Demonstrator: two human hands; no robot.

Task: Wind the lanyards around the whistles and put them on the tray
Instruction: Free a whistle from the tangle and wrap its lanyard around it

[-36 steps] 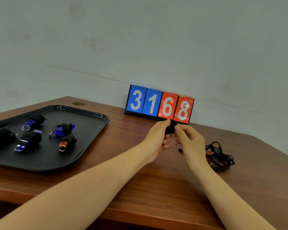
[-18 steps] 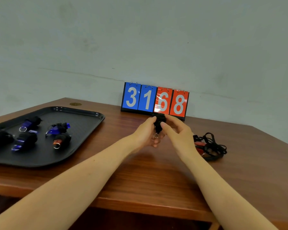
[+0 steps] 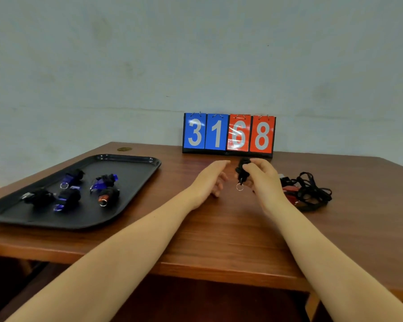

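— Which step is this, would you say?

— The winding looks finished on this one. The right hand [image 3: 263, 180] pinches a black wound whistle [image 3: 242, 170] by its fingertips, held just above the wooden table [image 3: 219, 240], its little metal ring [image 3: 239, 187] dangling underneath. I'd judge the carry to the tray comes next.

— And the other hand?

— The left hand [image 3: 211, 180] hangs just left of the whistle, fingers relaxed and spread a little, holding nothing — apart from the bundle, not touching it. Both forearms reach out from the near edge towards the middle of the table.

— Where does it have to go?

— The black tray [image 3: 135, 160] sits well to the left. Five wrapped whistles [image 3: 107, 196] lie there already, clustered in its near half, so the far half has bare room. The move calls for a sweep leftwards, keeping the pinch firm so the cord doesn't spring loose, and a gentle set-down.

— Anything left after that?

— A tangle of loose lanyards [image 3: 309, 194] lies on the right, with something red in it — one more whistle at least, though I can't tell how many. A flip scoreboard [image 3: 228, 134] stands at the far edge, reading 3168.
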